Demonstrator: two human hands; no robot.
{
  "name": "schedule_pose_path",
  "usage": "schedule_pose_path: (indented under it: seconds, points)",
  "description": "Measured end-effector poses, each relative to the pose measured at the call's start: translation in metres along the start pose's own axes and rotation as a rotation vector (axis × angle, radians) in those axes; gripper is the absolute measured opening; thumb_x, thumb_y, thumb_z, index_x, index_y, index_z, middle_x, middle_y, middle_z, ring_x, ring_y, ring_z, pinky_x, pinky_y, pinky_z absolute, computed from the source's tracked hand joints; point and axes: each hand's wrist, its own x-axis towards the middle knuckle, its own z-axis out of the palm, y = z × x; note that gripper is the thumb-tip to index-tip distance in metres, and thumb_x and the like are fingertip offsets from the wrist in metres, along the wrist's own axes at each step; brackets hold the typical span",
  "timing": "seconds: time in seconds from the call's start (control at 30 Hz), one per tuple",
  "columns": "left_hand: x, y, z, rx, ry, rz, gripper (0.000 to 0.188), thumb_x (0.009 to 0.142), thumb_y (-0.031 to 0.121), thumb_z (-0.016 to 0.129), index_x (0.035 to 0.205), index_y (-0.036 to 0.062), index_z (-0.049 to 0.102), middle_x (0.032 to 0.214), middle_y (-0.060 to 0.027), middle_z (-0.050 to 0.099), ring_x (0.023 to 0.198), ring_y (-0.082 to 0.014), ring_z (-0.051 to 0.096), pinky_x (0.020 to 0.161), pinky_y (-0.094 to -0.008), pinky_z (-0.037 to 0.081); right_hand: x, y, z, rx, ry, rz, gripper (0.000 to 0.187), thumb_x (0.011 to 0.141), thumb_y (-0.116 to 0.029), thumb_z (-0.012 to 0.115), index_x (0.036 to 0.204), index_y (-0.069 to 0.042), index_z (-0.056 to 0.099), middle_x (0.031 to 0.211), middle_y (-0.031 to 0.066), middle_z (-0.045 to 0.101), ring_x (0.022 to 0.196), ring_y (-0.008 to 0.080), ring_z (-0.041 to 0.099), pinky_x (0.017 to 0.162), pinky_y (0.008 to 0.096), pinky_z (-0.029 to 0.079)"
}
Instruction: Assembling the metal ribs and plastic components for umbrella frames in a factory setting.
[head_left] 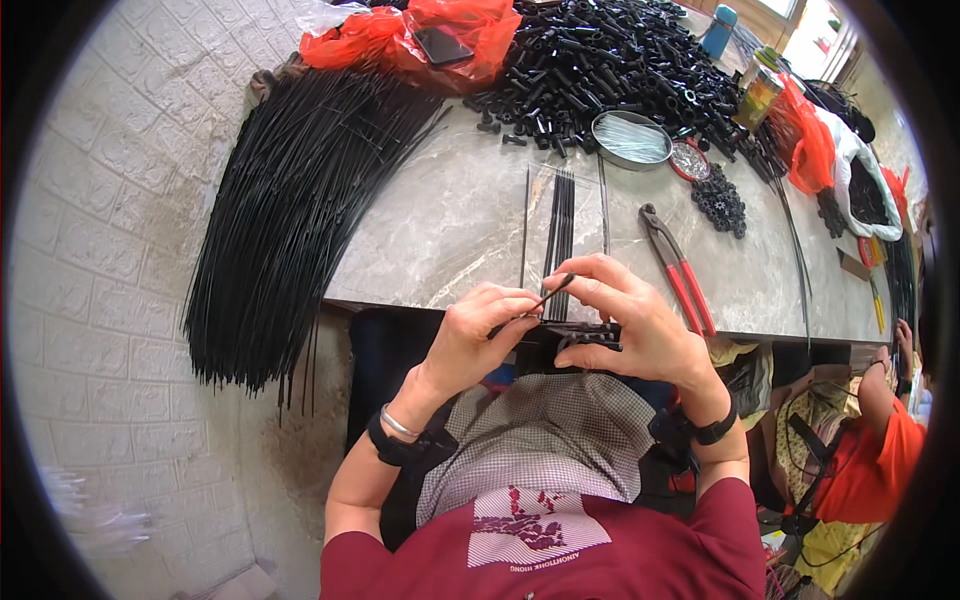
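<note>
At the table's front edge, my left hand [485, 328] pinches a thin black rod [553, 293] that slants up toward my other hand. My right hand [640, 325] is curled closed, its thumb and fingers around a dark cluster of slim black pieces [592, 338]. Its forefinger meets the far end of the slanting rod. The fingers partly cover the cluster, so its exact shape is hidden. Just beyond my hands, a row of straight black rods [563, 230] lies on the marble-patterned table [440, 220].
A thick bundle of long black rods [290, 210] hangs over the left edge. Black tubular parts [610, 60] are heaped at the back, near a round tin [632, 140]. Red-handled pincers [678, 270] lie at right. Another person in a red sleeve [870, 465] sits further right.
</note>
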Motion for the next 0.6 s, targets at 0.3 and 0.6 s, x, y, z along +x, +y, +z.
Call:
schedule_pose_path:
  seconds: [0.3,0.6]
  points:
    - [0.014,-0.034,-0.004,0.179,-0.378,0.240,0.057,0.068,0.027,0.082,0.120,0.0152,0.063,0.137,-0.0113,0.051,0.134,-0.0340,0.040,0.113,-0.0549,0.028,0.004,0.001,0.009,-0.022,0.081,-0.052,0.050,0.071,-0.019,0.081,0.117,-0.010,0.064,0.110,0.0105,0.060,0.092,0.0282,0.065,0.075,0.0354,0.055]
    - [0.061,-0.045,0.013,0.274,-0.659,0.423,0.062,0.080,0.043,0.068,0.133,0.0135,0.053,0.153,-0.0082,0.034,0.146,-0.0306,0.021,0.118,-0.0558,0.015,0.006,0.003,0.002,0.005,-0.052,-0.072,0.064,0.072,-0.021,0.083,0.128,-0.006,0.056,0.120,0.0118,0.057,0.099,0.0306,0.063,0.082,0.0377,0.053]
